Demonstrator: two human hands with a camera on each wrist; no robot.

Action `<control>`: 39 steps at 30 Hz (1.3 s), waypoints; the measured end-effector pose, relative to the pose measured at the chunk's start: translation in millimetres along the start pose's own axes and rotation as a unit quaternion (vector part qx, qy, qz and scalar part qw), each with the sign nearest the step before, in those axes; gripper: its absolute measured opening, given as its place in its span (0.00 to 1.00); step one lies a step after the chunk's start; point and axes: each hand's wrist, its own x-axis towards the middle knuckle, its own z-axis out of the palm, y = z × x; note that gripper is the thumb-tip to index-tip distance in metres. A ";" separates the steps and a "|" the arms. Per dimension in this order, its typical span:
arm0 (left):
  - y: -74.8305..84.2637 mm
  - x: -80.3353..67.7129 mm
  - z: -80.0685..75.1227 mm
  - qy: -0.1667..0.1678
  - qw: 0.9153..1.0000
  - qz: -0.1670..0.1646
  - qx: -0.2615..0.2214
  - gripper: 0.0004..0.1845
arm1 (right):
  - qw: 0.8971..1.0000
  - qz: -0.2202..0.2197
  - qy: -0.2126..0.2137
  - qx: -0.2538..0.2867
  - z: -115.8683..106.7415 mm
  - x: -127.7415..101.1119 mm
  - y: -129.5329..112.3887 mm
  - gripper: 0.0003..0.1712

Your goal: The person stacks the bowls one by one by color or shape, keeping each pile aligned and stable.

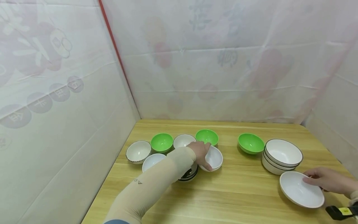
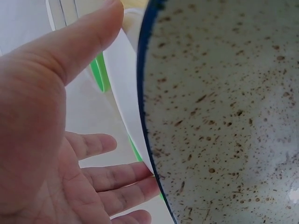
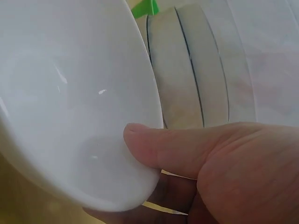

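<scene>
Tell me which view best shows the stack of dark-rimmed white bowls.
The head view: the stack of dark-rimmed white bowls shows whole beside a green bowl. The right wrist view shows only its side walls; the left wrist view doesn't show it.

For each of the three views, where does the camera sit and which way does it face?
Head: worn high, looking forward and down at the table and bowls; both forearms show, left hand at a white bowl, right hand holding a white dish.
Left wrist: by the palm, facing a speckled bowl.
Right wrist: behind the thumb, facing the white dish.
Shared: head and right wrist both show the stacked bowls.
</scene>
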 end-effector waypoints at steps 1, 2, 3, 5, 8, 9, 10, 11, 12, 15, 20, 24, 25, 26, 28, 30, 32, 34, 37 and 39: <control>-0.6 -0.7 -0.2 -0.001 1.000 0.000 -0.004 0.59 | 1.000 -0.002 0.000 -0.001 0.9 0.4 -4.0 0.20; -1.3 -1.4 -0.6 -0.003 1.000 0.000 -0.008 0.59 | 1.000 -0.010 -0.001 -0.004 2.0 0.9 -8.3 0.20; -2.3 -2.2 -0.8 -0.004 1.000 0.000 -0.011 0.59 | 1.000 -0.023 -0.005 -0.003 3.0 1.3 -13.1 0.20; -4.6 -3.9 -1.7 -0.004 1.000 0.000 -0.021 0.59 | 0.999 -0.050 -0.009 -0.004 5.2 2.7 -23.9 0.18; -8.5 -6.3 -3.5 0.005 0.999 0.004 -0.034 0.59 | 0.996 -0.091 -0.010 -0.004 7.6 5.6 -43.1 0.15; -10.0 -7.1 -4.2 0.008 0.999 0.008 -0.036 0.59 | 0.994 -0.106 -0.009 -0.001 8.3 7.1 -49.6 0.13; -11.4 -8.0 -5.0 0.013 0.999 0.011 -0.036 0.59 | 0.992 -0.123 -0.005 -0.001 9.2 8.8 -55.9 0.12; -12.8 -9.2 -5.8 0.019 0.999 0.015 -0.037 0.58 | 0.990 -0.139 -0.001 0.000 10.2 10.6 -62.4 0.11; -14.1 -10.5 -6.6 0.025 0.999 0.019 -0.037 0.58 | 0.989 -0.149 -0.002 0.006 11.2 12.9 -69.5 0.10; -17.2 -16.0 -9.3 0.042 0.998 0.030 -0.040 0.58 | 0.986 -0.168 0.005 0.020 15.5 19.2 -90.5 0.10; -18.1 -30.1 -16.7 0.072 0.994 0.040 -0.067 0.57 | 0.988 -0.143 0.044 0.046 24.9 29.5 -127.8 0.18; -14.2 -41.4 -20.9 0.105 0.989 0.050 -0.091 0.56 | 0.985 -0.126 0.085 0.083 33.0 37.3 -153.7 0.23; -12.8 -43.9 -21.1 0.116 0.987 0.054 -0.097 0.55 | 0.983 -0.124 0.093 0.096 34.9 39.1 -159.0 0.24; -11.2 -46.2 -20.7 0.128 0.985 0.058 -0.104 0.55 | 0.981 -0.122 0.099 0.111 37.2 40.6 -164.3 0.25; -7.4 -50.3 -19.6 0.149 0.979 0.065 -0.119 0.54 | 0.977 -0.118 0.110 0.139 41.4 43.8 -173.3 0.28; -3.7 -53.7 -17.7 0.168 0.974 0.070 -0.131 0.53 | 0.972 -0.117 0.123 0.163 45.3 47.4 -180.5 0.31; -0.4 -56.2 -15.7 0.184 0.971 0.069 -0.139 0.52 | 0.967 -0.111 0.142 0.179 49.3 52.0 -186.4 0.33; 1.8 -57.4 -13.1 0.202 0.967 0.066 -0.139 0.52 | 0.962 -0.110 0.162 0.190 53.3 58.7 -191.4 0.35; 3.6 -56.8 -8.2 0.236 0.960 0.060 -0.136 0.52 | 0.954 -0.120 0.191 0.198 60.1 71.7 -199.2 0.34; 4.4 -54.9 -3.5 0.261 0.954 0.059 -0.135 0.52 | 0.947 -0.137 0.205 0.205 65.8 80.7 -205.1 0.31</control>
